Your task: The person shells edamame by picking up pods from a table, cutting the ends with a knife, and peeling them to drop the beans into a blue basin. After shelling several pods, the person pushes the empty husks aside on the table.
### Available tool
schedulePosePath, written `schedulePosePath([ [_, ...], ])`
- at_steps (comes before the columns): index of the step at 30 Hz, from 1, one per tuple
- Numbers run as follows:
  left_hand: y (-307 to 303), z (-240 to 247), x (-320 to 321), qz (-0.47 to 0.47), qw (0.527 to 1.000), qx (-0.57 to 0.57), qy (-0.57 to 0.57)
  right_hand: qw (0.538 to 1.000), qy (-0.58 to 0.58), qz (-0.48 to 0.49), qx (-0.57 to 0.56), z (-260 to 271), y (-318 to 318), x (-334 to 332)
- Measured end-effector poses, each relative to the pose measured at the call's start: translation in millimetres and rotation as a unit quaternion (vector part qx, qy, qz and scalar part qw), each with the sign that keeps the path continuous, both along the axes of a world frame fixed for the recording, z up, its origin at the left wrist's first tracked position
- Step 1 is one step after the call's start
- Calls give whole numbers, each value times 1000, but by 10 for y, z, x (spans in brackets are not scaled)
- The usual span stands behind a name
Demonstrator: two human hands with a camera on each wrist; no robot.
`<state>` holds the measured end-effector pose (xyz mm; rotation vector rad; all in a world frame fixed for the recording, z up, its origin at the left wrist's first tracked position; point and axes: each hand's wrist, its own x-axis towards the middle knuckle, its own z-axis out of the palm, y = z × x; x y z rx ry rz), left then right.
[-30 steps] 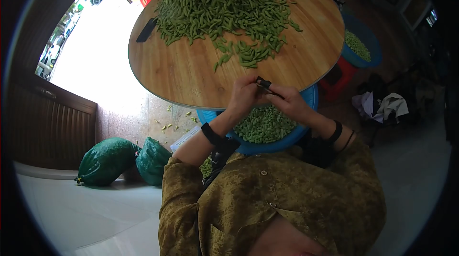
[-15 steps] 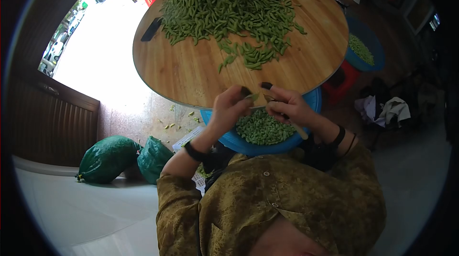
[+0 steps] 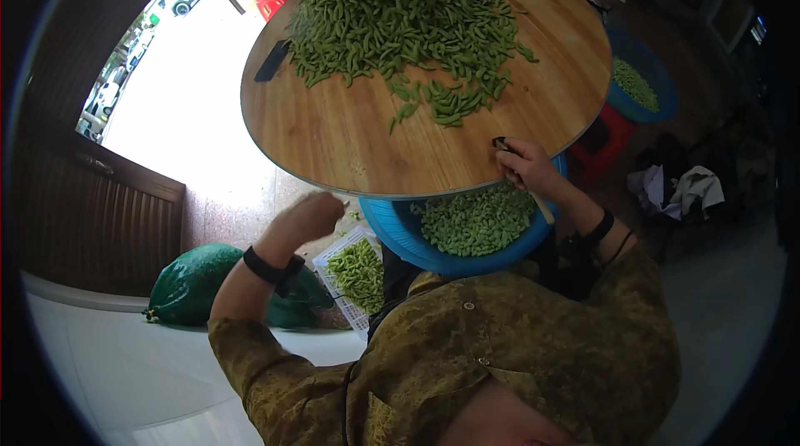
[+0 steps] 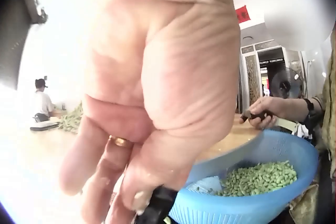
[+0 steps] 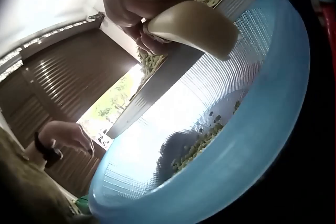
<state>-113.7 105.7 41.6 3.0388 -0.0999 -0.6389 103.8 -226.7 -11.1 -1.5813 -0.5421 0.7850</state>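
Note:
My left hand (image 3: 310, 218) hangs left of the blue basin (image 3: 398, 238), above and beside a white basket (image 3: 323, 261) of green pods. In the left wrist view its fingers point down, loosely bent, with a black cover on one digit; a small pale bit shows near the fingertips. My right hand (image 3: 530, 168) grips a tool with a pale handle (image 3: 543, 208) over the table's near edge. The handle (image 5: 197, 24) juts out below that hand in the right wrist view. Shelled green beans (image 3: 475, 221) lie in the basin. A large heap of pods (image 3: 400, 13) covers the round wooden table's (image 3: 333, 146) far part.
A dark flat object (image 3: 272, 61) lies on the table at left. Green sacks (image 3: 196, 284) stand on the floor at left. Another blue basin (image 3: 662, 84) with beans rests by a red stool (image 3: 612, 142) at right. Other people sit at the table's far side.
My hands were together over the basin, the left with a green pod at its fingers; the left has moved left and down towards the white basket. The right keeps the tool, slightly farther right.

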Motion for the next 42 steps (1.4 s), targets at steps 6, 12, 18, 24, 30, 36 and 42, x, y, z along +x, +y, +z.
schedulePosePath([
  [6,-239,-213,1179,79,924,-159,-340,1000,21,6,21,-45,114,-50],
  [12,-144,-785,1519,123,905,-134,-385,998,26,34,37,-69,142,-112],
  [18,-437,-649,1293,167,884,-205,-386,993,39,65,91,96,252,-213],
  [24,-1147,-254,1021,260,674,-678,-136,979,95,115,142,223,297,-348],
  [30,-1312,-309,1015,277,613,-727,-141,976,79,125,157,207,296,-346],
  [36,-1323,-377,997,236,599,-739,-196,965,127,125,190,287,271,-387],
  [42,-1327,-425,978,182,646,-691,-268,965,99,146,194,277,262,-376],
])
